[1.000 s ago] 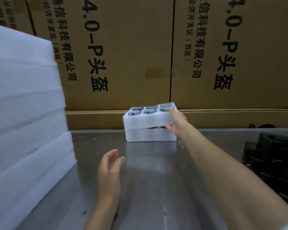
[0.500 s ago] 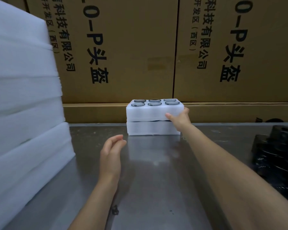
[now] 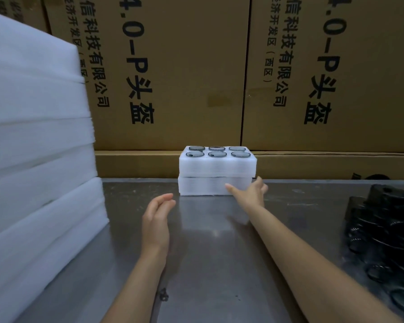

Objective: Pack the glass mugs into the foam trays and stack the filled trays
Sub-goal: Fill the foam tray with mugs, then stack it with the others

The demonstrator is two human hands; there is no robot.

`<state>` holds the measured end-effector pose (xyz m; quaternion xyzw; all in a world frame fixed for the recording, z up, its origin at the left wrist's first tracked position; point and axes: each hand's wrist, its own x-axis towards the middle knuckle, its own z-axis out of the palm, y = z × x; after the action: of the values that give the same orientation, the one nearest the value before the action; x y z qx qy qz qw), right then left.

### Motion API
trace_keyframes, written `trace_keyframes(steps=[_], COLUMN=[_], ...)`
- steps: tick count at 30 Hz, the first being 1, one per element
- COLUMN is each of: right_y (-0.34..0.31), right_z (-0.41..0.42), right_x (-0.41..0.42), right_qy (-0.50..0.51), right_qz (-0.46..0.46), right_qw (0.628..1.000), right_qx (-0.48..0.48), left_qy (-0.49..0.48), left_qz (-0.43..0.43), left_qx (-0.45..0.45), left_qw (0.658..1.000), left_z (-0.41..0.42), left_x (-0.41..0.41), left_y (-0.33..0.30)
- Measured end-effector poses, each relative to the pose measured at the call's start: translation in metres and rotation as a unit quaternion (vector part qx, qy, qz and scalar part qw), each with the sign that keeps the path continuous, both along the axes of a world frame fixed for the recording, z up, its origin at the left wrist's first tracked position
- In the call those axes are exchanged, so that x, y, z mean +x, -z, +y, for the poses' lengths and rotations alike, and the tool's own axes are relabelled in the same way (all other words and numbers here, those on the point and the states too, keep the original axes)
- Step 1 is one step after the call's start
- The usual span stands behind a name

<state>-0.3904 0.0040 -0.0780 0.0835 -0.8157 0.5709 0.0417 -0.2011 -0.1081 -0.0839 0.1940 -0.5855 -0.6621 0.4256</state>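
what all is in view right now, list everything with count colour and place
filled foam trays: two, white, stacked at the back middle of the table, top one roughly squared over the lower
glass mugs: six rims showing, dark grey, in the top tray's pockets, two rows of three
empty foam stack: one tall pile, white, left edge of the table
dark mugs pile: count unclear, black, right edge of the table
table: one, grey metal, under everything
cardboard cartons: at least two large, brown with black print, behind the table
left hand: open, above the table, holding nothing
right hand: open, at the lower tray's right front corner
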Motion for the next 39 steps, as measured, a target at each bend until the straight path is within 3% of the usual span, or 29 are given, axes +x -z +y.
trace_keyframes(steps=[3,7,10,17,23,29,31,32,36,39], right_y=[-0.006,-0.004,-0.004,-0.007,-0.006,0.003,0.006,0.007,0.011,0.012], right_z=[0.020,0.061,0.088,0.139,0.183,0.215,0.221,0.224,0.234,0.237], right_x=[0.018,0.056,0.093,0.190,0.267,0.314,0.324,0.327,0.339,0.343], right_qy=[0.035,-0.025,-0.060,-0.104,-0.135,-0.169,-0.173,-0.174,-0.166,-0.162], right_qz=[-0.049,-0.062,-0.041,0.028,0.018,0.019,0.024,0.028,0.042,0.039], right_qw=[0.989,0.971,0.972,0.988,0.979,0.975,0.976,0.977,0.981,0.982], right_qx=[-0.133,-0.231,-0.225,-0.110,-0.154,-0.141,-0.129,-0.118,-0.089,-0.093], left_qy=[-0.009,-0.025,-0.022,-0.009,0.017,0.057,0.058,0.055,-0.020,-0.159], left_qz=[-0.006,-0.022,-0.054,-0.083,-0.132,-0.215,-0.249,-0.278,-0.401,-0.435], left_qx=[0.003,-0.022,-0.074,-0.111,-0.167,-0.325,-0.391,-0.448,-0.646,-0.691], left_qw=[1.000,0.999,0.996,0.990,0.977,0.919,0.884,0.848,0.650,0.554], left_z=[0.002,0.018,0.036,0.091,0.136,0.167,0.172,0.171,0.148,0.116], left_x=[0.003,0.016,0.037,0.110,0.173,0.226,0.238,0.243,0.252,0.254], left_y=[-0.003,-0.007,-0.003,-0.002,-0.001,0.004,0.005,0.004,-0.035,-0.108])
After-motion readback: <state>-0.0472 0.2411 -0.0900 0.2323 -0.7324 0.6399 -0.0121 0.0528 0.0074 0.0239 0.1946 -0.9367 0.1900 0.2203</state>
